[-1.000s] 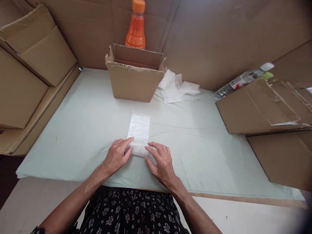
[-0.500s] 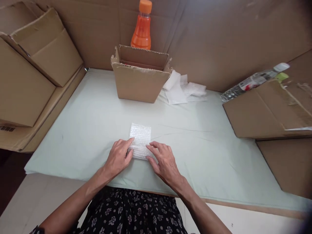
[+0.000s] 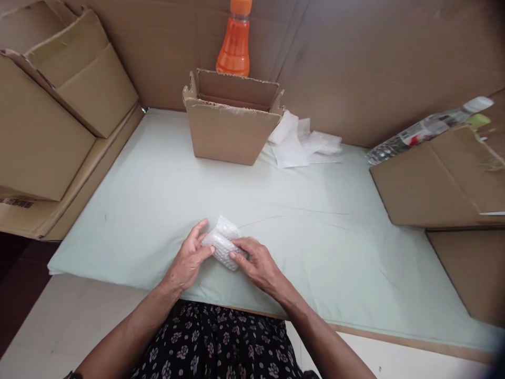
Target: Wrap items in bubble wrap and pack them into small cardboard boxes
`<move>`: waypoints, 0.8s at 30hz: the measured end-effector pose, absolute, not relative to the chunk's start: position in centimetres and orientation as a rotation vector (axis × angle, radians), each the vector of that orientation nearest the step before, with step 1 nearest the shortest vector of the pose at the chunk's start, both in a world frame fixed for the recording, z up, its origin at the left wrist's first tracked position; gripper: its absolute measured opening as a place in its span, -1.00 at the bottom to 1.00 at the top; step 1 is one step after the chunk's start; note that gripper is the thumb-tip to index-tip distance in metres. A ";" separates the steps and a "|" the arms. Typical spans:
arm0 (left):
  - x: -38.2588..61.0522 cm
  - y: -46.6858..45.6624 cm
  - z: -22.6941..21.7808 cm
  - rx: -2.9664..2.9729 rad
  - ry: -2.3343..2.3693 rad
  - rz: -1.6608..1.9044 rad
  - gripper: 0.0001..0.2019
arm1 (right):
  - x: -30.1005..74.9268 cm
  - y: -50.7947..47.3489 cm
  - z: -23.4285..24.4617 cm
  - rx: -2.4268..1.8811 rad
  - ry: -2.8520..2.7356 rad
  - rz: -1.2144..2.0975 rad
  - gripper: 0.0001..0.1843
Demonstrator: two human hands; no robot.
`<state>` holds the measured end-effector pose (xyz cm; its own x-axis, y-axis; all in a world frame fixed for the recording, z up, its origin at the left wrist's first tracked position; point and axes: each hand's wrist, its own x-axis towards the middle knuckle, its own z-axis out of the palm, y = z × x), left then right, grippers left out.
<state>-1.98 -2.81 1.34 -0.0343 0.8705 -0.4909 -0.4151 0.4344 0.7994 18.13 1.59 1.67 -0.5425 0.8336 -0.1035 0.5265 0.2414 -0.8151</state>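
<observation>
Step in hand, by the look of it: rolling or folding up a piece of wrap (image 3: 224,251). It lies between both hands, near the front edge of the cloth (image 3: 323,189), set slantwise, a bubbled roll on the near side and a looser flap behind. Whether anything sits inside cannot be told.

Left hand (image 3: 188,262) grasps the wrap's left end, thumb on the near face; its index finger points up and away, the other fingers partly hidden. Right hand (image 3: 258,266) pinches the right end between thumb and fingers.

The next move seems to call for even thumb pressure and a squared-up roll, the flap kept snug; a slack grip could let it spring open.

Edges: the cloth's front border runs close below the wrists, the lap just beyond. Ahead, a wide stretch of cloth reaches to the box (image 3: 226,136), with sheets (image 3: 290,150) at its right. Sideways room is generous, bounded by the left boxes (image 3: 43,126) and right boxes (image 3: 437,181), both well apart from the hands.
</observation>
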 end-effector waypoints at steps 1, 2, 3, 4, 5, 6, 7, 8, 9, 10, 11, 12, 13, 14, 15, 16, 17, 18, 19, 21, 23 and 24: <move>-1.7 -2.6 1.3 0.492 1.186 1.108 -0.10 | 18.3 1.5 1.8 -1.295 -2.192 1.065 -0.66; -1.4 -2.5 1.2 0.518 1.168 1.124 -0.13 | 18.6 1.6 1.9 -1.334 -2.197 0.935 -0.57; -1.2 -2.4 1.0 0.560 1.147 1.143 -0.17 | 18.8 1.8 2.0 -1.354 -2.186 0.868 -0.43; -1.0 -2.4 0.9 0.610 1.130 1.152 -0.20 | 19.0 2.1 2.0 -1.345 -2.169 0.885 -0.29; -0.9 -2.3 0.8 0.667 1.123 1.145 -0.24 | 19.1 2.5 2.0 -1.310 -2.152 0.974 -0.22; -1.0 -2.2 0.8 0.734 1.134 1.125 -0.27 | 19.2 2.8 2.0 -1.262 -2.133 1.097 -0.27; -1.2 -1.8 0.9 0.819 1.172 1.102 -0.30 | 19.2 3.1 1.9 -1.218 -2.114 1.205 -0.40; -1.5 -1.2 1.2 0.932 1.238 1.084 -0.34 | 19.3 3.3 1.8 -1.191 -2.100 1.262 -0.54; -2.0 -0.3 1.8 1.077 1.324 1.077 -0.38 | 19.3 3.6 1.7 -1.189 -2.094 1.256 -0.65; -2.6 0.9 2.6 1.258 1.420 1.091 -0.43 | 19.5 3.7 1.6 -1.212 -2.095 1.197 -0.71; -3.3 2.4 3.7 1.471 1.512 1.126 -0.49 | 19.7 3.9 1.5 -1.247 -2.098 1.106 -0.72; -3.9 4.1 5.0 1.697 1.591 1.175 -0.54 | 20.1 4.0 1.4 -1.283 -2.103 1.010 -0.71; -4.5 6.2 6.5 1.930 1.643 1.229 -0.59 | 20.5 4.2 1.3 -1.312 -2.110 0.935 -0.70; -5.0 8.4 7.9 2.141 1.667 1.272 -0.61 | 21.1 4.4 1.2 -1.335 -2.119 0.884 -0.68; -5.4 10.8 9.3 2.309 1.689 1.291 -0.61 | 21.6 4.6 1.1 -1.355 -2.125 0.850 -0.66; -5.7 13.3 10.5 2.434 1.714 1.286 -0.58 | 22.2 4.8 1.0 -1.372 -2.129 0.820 -0.65; -5.9 15.7 11.3 2.513 1.751 1.255 -0.54 | 22.8 5.1 0.9 -1.385 -2.127 0.787 -0.63; -6.0 17.9 11.9 2.554 1.793 1.203 -0.52 | 23.3 5.4 0.9 -1.395 -2.122 0.752 -0.62; -6.1 19.9 12.2 2.566 1.836 1.138 -0.54 | 23.9 5.8 0.9 -1.400 -2.114 0.717 -0.62; -6.3 22.7 12.1 2.564 1.872 1.006 -0.66 | 25.0 6.7 1.3 -1.389 -2.086 0.630 -0.63; -6.5 23.4 11.7 2.597 1.817 0.956 -0.78 | 26.1 7.7 2.3 -1.387 -2.035 0.529 -0.67; -6.5 22.9 11.5 2.633 1.767 0.966 -0.80 | 26.7 8.2 3.0 -1.402 -2.001 0.488 -0.69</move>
<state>-6.51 22.89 11.52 0.2675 0.7903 0.5512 0.8907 -0.4211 0.1716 26.75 8.19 3.02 -0.2272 0.9303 0.2880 0.6932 0.3622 -0.6231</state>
